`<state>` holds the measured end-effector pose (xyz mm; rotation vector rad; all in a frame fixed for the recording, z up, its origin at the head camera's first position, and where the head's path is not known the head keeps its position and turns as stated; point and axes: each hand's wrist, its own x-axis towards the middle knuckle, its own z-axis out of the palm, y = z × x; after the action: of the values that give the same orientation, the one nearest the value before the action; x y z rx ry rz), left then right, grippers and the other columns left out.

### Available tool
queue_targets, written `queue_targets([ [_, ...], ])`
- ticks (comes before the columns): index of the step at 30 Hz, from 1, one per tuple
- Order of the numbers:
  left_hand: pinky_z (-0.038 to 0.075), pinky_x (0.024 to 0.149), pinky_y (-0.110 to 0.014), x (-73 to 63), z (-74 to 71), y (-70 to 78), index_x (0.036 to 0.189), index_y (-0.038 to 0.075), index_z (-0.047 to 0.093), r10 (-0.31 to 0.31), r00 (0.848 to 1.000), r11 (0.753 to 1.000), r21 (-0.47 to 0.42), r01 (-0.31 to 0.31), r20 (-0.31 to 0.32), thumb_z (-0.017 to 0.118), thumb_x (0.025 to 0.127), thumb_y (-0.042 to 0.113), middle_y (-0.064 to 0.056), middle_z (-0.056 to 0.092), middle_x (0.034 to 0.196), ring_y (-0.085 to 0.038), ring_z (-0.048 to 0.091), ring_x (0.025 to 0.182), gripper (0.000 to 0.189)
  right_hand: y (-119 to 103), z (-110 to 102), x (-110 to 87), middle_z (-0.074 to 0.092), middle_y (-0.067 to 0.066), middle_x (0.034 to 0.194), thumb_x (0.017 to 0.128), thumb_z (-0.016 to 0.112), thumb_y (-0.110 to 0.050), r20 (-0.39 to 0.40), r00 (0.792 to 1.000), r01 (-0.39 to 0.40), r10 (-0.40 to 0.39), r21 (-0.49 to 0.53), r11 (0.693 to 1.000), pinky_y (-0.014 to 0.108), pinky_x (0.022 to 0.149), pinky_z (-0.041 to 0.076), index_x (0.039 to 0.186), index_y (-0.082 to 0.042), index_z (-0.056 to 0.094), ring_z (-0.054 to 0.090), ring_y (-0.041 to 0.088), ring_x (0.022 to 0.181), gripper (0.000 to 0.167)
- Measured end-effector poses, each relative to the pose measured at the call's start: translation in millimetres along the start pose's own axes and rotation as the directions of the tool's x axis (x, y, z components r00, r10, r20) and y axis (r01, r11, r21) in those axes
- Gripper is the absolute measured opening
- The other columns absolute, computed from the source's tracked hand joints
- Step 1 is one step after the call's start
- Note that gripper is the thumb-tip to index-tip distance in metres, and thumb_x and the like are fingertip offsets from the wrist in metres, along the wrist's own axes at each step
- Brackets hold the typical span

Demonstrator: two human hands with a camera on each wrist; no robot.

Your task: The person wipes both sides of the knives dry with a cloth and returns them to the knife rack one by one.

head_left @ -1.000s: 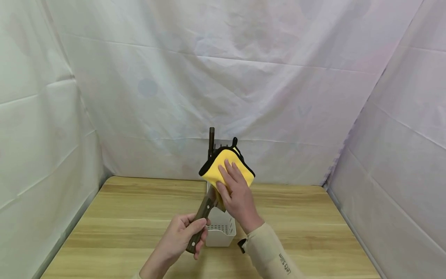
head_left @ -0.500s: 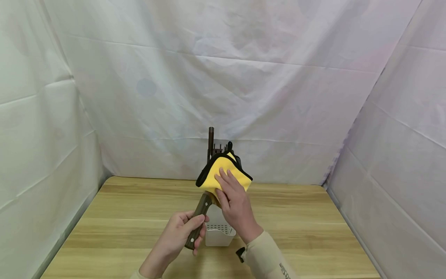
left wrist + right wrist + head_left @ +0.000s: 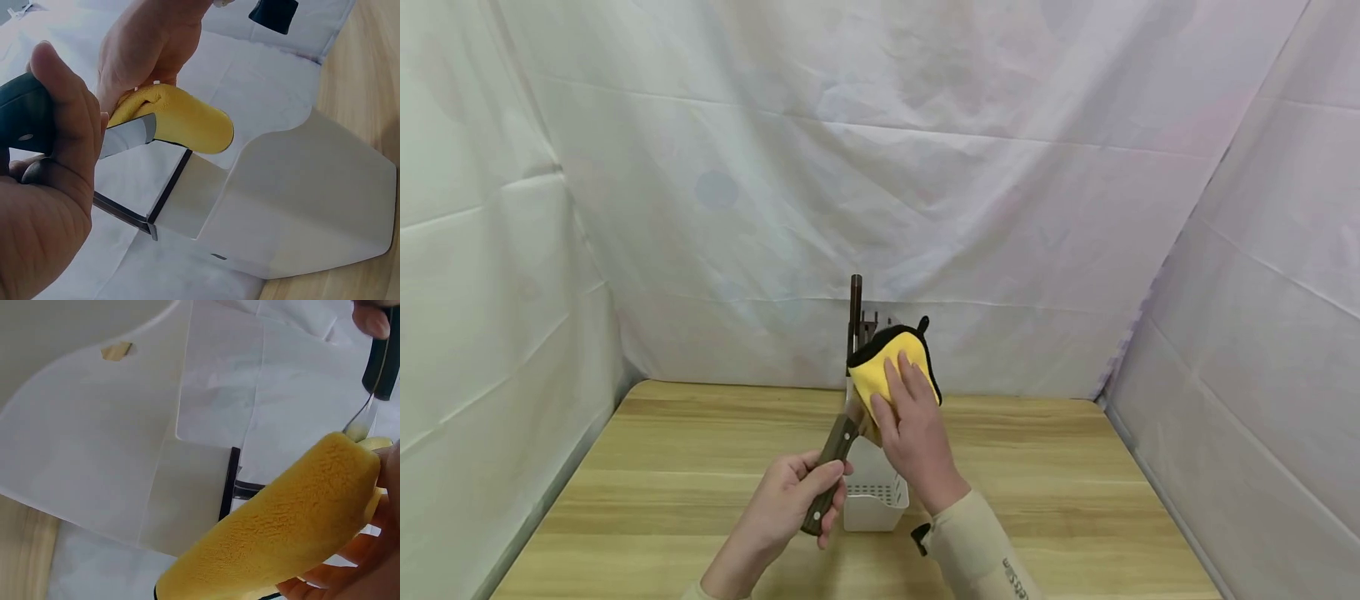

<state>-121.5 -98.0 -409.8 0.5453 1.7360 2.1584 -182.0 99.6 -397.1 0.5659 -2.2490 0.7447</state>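
My left hand [image 3: 797, 496] grips the dark, riveted handle of a kitchen knife [image 3: 831, 473], thumb along the handle. The knife slants up and away, and a bit of its steel blade [image 3: 128, 137] shows near the handle. A yellow cloth [image 3: 895, 367] with black edging and a hanging loop is folded over the rest of the blade, which is hidden. My right hand [image 3: 917, 425] holds the cloth against the blade, fingers spread on its upper face. In the right wrist view, fingertips [image 3: 319, 578] show beside the folded cloth [image 3: 275, 519].
Below the knife, a white holder [image 3: 874, 512] with a slotted floor stands on the wooden table [image 3: 700, 475]. A dark upright handle [image 3: 855, 304] and a dark slotted rack [image 3: 870, 321] rise behind the cloth. White curtains [image 3: 865, 167] enclose the back and sides.
The cloth slid down towards the handle, covering the blade's heel, then moved back up and right, showing the blade by the handle again. The left hand stayed nearly still.
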Motion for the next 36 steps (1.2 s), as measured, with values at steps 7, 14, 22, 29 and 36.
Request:
queue_targets([
  [7,0.052,0.046,-0.024,3.5,-3.9,2.8,0.106,-0.005,0.061,0.014,1.000,1.000,-0.007,-0.014,-0.013,0.054,0.109,0.022,-0.003,0.060,0.075,-0.008,0.057,0.051,0.028,-7,1,-8.3,0.057,0.026,0.144,0.102,0.067,-0.021,-0.035,0.989,0.144,-0.145,-0.008,0.989,0.060,0.107,0.045,0.138,0.001,0.063,0.054,0.047,0.132,0.043],
  [14,0.053,0.046,-0.025,5.1,-8.2,0.4,0.107,-0.005,0.062,0.012,1.000,1.000,-0.010,-0.013,-0.013,0.053,0.109,0.022,-0.002,0.061,0.075,-0.008,0.057,0.051,0.028,-10,2,-14.5,0.058,0.024,0.144,0.111,0.048,-0.033,-0.031,0.972,0.234,-0.234,0.016,0.972,0.058,0.109,0.044,0.137,0.000,0.065,0.053,0.046,0.132,0.045],
  [22,0.052,0.045,-0.025,7.3,-9.6,-1.1,0.109,-0.007,0.060,0.005,0.999,1.000,-0.011,-0.006,-0.031,0.054,0.109,0.024,-0.002,0.061,0.075,-0.009,0.057,0.052,0.032,-15,0,-19.0,0.060,0.018,0.144,0.111,0.048,-0.032,-0.019,0.959,0.284,-0.284,-0.007,0.959,0.055,0.109,0.045,0.138,-0.004,0.065,0.054,0.043,0.132,0.042],
  [29,0.052,0.046,-0.024,8.0,-9.9,-1.1,0.105,-0.004,0.060,0.010,0.999,0.999,-0.042,-0.012,-0.044,0.053,0.110,0.025,0.000,0.061,0.075,-0.007,0.057,0.053,0.030,-18,2,-21.3,0.062,0.014,0.143,0.113,0.042,-0.031,-0.033,0.940,0.340,-0.340,-0.012,0.940,0.052,0.108,0.047,0.138,-0.005,0.065,0.056,0.041,0.131,0.042],
  [36,0.052,0.046,-0.023,7.3,-11.5,0.7,0.095,-0.003,0.057,0.052,0.998,0.998,-0.039,-0.053,-0.034,0.050,0.110,0.023,0.001,0.061,0.073,-0.006,0.057,0.053,0.031,-24,4,-19.9,0.062,0.017,0.142,0.113,0.043,-0.030,-0.062,0.915,0.400,-0.399,0.013,0.916,0.055,0.108,0.047,0.138,-0.002,0.064,0.056,0.040,0.133,0.043],
])
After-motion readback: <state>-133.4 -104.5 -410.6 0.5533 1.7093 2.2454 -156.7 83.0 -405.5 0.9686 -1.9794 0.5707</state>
